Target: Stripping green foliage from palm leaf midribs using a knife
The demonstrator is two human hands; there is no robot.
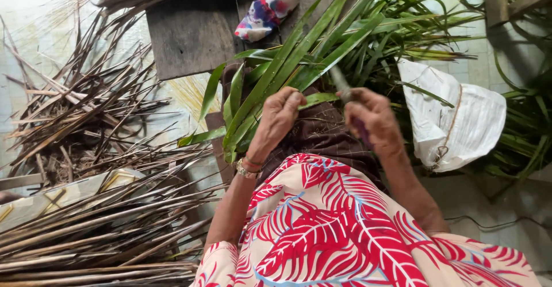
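1. Head view looks down over your lap, where a red and white leaf-print dress [339,235] fills the bottom of the picture.
2. Your left hand [280,117] has its fingers pressed together around a long green leaf [276,71], pinching it just above your knees.
3. Your right hand [374,120] has its fingers curled tight on a knife [345,88], whose grey blade points up and touches the same leaf.
4. More green leaves [379,39] fan out beyond your hands.
5. Dry brown strips [86,229] lie heaped on the floor to your left.
6. A white sack [454,120] sits just right of your right hand, and a flowered cloth [267,5] rests on a dark wooden board [190,34].
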